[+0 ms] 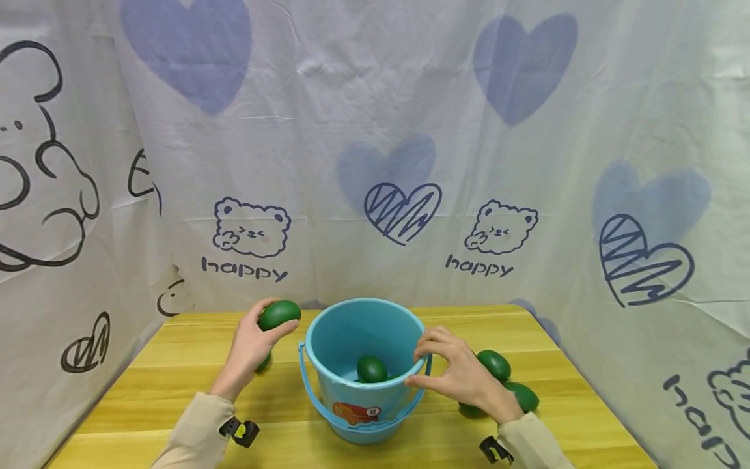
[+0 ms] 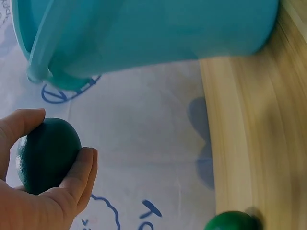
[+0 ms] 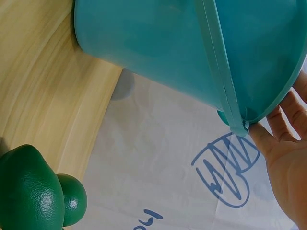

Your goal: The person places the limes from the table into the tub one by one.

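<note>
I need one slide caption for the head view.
Left hand holds a green oval object beside a blue bucket; right hand touches its rim.

Beyond the left hand [image 1: 253,340] and right hand [image 1: 456,366] hangs a creased white cloth [image 1: 363,78] printed with blue hearts [image 1: 521,68] and bears [image 1: 252,229]; more cloth walls their outer sides. Below the hands spreads a yellow wood-grain table [image 1: 131,407].

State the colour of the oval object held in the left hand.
The oval object is dark green; the head view shows it best.
</note>
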`<state>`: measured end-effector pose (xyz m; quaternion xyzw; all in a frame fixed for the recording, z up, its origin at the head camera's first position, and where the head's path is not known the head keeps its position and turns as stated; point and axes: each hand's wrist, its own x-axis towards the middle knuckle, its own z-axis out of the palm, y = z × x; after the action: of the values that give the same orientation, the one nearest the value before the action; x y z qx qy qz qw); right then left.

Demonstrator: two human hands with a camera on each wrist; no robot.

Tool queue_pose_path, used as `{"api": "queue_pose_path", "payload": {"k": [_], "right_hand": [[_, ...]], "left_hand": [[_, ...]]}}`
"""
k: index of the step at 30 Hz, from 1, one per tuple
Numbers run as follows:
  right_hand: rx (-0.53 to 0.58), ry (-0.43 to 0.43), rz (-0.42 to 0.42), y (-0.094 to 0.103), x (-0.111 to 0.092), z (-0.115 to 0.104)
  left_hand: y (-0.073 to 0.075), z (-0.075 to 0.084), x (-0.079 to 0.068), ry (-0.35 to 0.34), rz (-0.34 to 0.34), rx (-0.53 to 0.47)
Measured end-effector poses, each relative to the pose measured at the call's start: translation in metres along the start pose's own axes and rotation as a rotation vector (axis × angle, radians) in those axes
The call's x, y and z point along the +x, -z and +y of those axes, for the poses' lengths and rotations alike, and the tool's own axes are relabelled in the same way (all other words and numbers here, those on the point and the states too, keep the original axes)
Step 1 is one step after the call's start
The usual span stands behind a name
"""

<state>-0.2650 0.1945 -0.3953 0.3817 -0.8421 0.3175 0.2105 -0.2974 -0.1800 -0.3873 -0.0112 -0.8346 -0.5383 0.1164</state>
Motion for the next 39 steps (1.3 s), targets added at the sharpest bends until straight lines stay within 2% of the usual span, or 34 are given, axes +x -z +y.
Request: {"api": "queue_pose_path", "payload": {"k": [9,16,19,24,34,39], "right_hand": [[0.003,-0.014,-0.009,0.0,-0.001,-0.001],[0.002,-0.024,-0.012,0.0,-0.001,-0.002],[0.003,-0.028,-0.012,0.001,-0.001,-0.002],[-0.003,-0.02,-0.007,0.0,-0.001,-0.001],[0.011,-0.029,-0.017,0.0,-0.001,-0.002],[0.011,-0.034,-0.016,0.0,0.0,-0.002]], "left_hand": [[-0.016,0.016,-0.012,-0.13,-0.009,-0.024],[-0.028,0.024,-0.019,-0.297,0.019,0.013],[-0.032,0.025,-0.022,-0.349,0.029,0.03],[-0.035,0.024,-0.025,-0.368,0.028,0.046],[-0.037,0.025,-0.026,-0.362,0.028,0.055],[-0.04,0.026,-0.027,-0.388,0.042,0.079]]}}
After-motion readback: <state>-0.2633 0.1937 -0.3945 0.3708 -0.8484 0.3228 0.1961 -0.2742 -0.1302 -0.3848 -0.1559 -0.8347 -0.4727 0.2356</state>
